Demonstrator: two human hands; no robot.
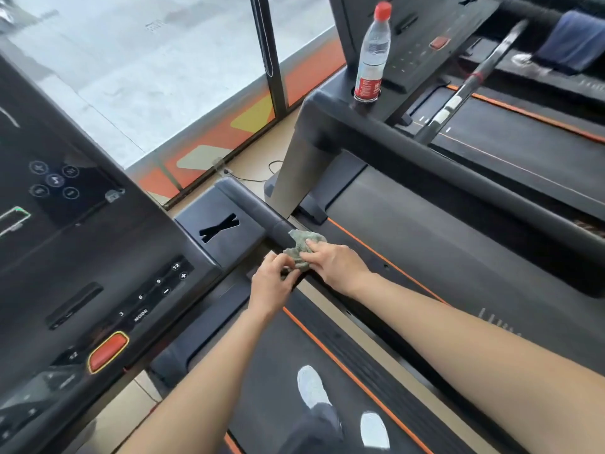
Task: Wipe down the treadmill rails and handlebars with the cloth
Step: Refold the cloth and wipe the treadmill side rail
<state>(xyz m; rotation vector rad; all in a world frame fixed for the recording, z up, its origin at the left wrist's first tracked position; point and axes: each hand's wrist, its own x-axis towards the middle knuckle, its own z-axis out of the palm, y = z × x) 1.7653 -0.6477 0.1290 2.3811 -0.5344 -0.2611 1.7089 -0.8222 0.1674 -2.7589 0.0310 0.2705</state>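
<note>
A person stands on a treadmill, both hands brought close together at the right-side handrail (pixel 253 206), just where it leaves the console (pixel 98 250). The cloth (pixel 306 242), a crumpled grey-green rag, lies bunched on top of the dark padded rail. The left hand (pixel 271 280) pinches its lower edge and the right hand (pixel 335 262) grips it from above, fingers and thumb curled into the fabric. The two-handed hold looks like a regathering of the rag, likely to give one palm a fuller pad before a stroke along the bar (whether the cloth is damp cannot be told).

Judging by the position at the rail's console end, the wipe of this side seems to be at its start, with the rest of the rail running back under the right forearm.

Two pale shoes (pixel 312 386) rest on the belt (pixel 278 355), which puts the body within easy reach of the rail. On the neighbouring machine a water bottle (pixel 373 50) with a red cap stands upright in a cup holder, well apart from the work. A red stop button (pixel 108 352) sits low on the console.
</note>
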